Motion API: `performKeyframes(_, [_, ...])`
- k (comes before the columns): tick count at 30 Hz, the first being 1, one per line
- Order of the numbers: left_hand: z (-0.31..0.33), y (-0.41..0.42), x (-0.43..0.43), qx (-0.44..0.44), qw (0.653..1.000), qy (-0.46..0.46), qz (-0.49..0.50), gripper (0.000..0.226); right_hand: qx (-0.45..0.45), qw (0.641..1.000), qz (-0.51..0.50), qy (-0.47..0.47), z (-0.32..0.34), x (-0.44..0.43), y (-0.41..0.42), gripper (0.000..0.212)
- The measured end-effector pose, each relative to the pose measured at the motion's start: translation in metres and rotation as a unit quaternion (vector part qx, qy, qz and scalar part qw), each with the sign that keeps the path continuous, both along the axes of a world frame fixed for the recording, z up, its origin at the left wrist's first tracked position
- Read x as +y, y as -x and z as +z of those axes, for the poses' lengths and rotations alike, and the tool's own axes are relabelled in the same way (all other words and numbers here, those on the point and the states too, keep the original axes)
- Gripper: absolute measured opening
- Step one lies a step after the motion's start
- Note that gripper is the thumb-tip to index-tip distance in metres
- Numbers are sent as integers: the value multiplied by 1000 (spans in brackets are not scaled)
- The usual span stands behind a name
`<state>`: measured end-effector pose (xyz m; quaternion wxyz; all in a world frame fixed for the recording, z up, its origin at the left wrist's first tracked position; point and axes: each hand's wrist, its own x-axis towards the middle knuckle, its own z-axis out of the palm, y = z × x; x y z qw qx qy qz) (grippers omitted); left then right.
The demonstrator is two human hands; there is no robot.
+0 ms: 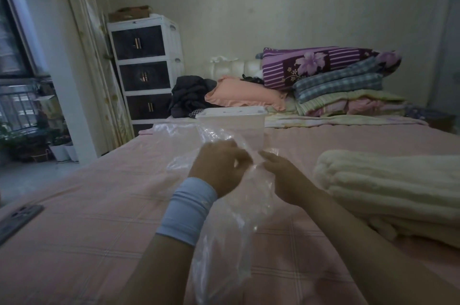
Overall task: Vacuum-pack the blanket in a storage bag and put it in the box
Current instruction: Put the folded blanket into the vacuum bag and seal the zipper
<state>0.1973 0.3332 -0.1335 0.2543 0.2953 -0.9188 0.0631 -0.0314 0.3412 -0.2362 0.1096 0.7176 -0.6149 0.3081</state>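
Head view, the only one: early days, I'd say. The storage bag (225,227), clear thin film, lies crumpled along the middle of the bed (94,235), running from near the person out toward the box. Nothing shows inside it, and it's limp and flat. The left hand (219,166), blue wristband (186,212) on that wrist, has its grip clenched on a fold of the film, fingers curled round it at about the bag's middle. The right hand (282,176) sits just beside it w/ fingers stretched fairly straight onto the film; its grip looks released, touching rather than holding. The thumb's hidden, so that's approx. My guess is they're hunting for the bag's mouth to open it. The blanket (388,187), cream and ribbed, sits folded on the bed at near right, apart from the bag and untouched. The box (234,119), whitish translucent plastic, stands farther off behind the bag, lid seemingly on. Can't tell if anything's in it, though nothing dark shows thru the wall. So still to do: open the bag, get the blanket in, seal, pull the air out, then box it. No pump or vacuum visible from here.
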Motion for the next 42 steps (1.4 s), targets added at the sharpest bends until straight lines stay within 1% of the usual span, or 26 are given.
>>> performKeyframes(1, [2,3,-6,40,994,103,-2,32,31,999,13,21,1,4,-1,63])
performKeyframes(2, [7,4,-11,53,988,147,-1,54,60,997,29,34,3,10,-5,56])
performKeyframes(3, [13,2,-15,28,990,141,12,72,80,994,50,49,4,14,-8,50])
performKeyframes(5, [19,2,-20,-95,988,100,73,91,84,991,82,72,6,20,-11,46])
performKeyframes(7, [10,3,-25,-202,969,54,130,89,-11,996,70,55,5,23,-10,62])
performKeyframes(9, [-4,3,-28,-244,955,11,170,79,-190,979,19,64,11,25,-7,78])
performKeyframes(10, [-10,2,-28,-255,949,-5,188,78,-270,958,-18,93,16,27,-8,74])
performKeyframes(12, [-17,3,-22,-263,942,-37,204,83,-377,912,-127,104,27,32,-12,45])
performKeyframes(13, [-17,3,-16,-267,940,-63,203,88,-441,882,-164,38,31,34,-14,37])
performKeyframes(14, [-17,4,-9,-279,935,-92,200,92,-495,849,-175,-57,33,38,-19,51])
performKeyframes(15, [-16,5,0,-300,926,-120,196,95,-524,823,-169,-138,31,40,-23,67])
performKeyframes(16, [-16,7,8,-321,915,-150,194,95,-529,814,-155,-186,28,39,-26,75])
performKeyframes(18, [-16,10,22,-333,896,-223,192,87,-532,814,-125,-198,25,37,-34,83])
performKeyframes(21, [-18,11,37,-336,873,-300,188,59,-566,798,-71,-194,31,34,-45,82])
performKeyframes(23, [-19,10,36,-327,876,-301,189,51,-563,812,-32,-148,33,35,-51,56])
performKeyframes(25, [-15,6,29,-255,915,-246,192,43,-554,828,-4,-84,37,39,-55,26])
performKeyframes(27, [-11,0,17,-137,957,-155,202,38,-559,827,34,-52,40,41,-56,34])
performKeyframes(29, [-13,-9,6,-76,962,-157,208,77,-559,824,91,-6,50,45,-58,51])
performKeyframes(30, [-13,-12,1,-77,957,-187,208,98,-558,820,127,24,57,45,-57,56])
performKeyframes(31, [-12,-15,-2,-95,952,-207,204,109,-562,809,164,54,64,44,-55,57])
performKeyframes(32, [-11,-16,-3,-121,949,-216,198,109,-566,799,191,73,72,44,-52,57])
performKeyframes(34, [-9,-10,-10,-146,949,-207,189,85,-562,795,207,95,83,42,-45,53])
performKeyframes(36, [-5,0,-20,-106,959,-178,193,59,-520,833,147,114,84,38,-39,49])
performKeyframes(38, [-5,12,-33,-23,969,-124,211,47,-433,894,11,117,72,32,-33,45])
performKeyframes(40, [-5,21,-49,56,969,-54,233,47,-326,929,-113,131,55,25,-29,43])
performKeyframes(42, [-5,27,-64,88,968,-60,226,62,-222,953,-128,163,40,22,-31,36])
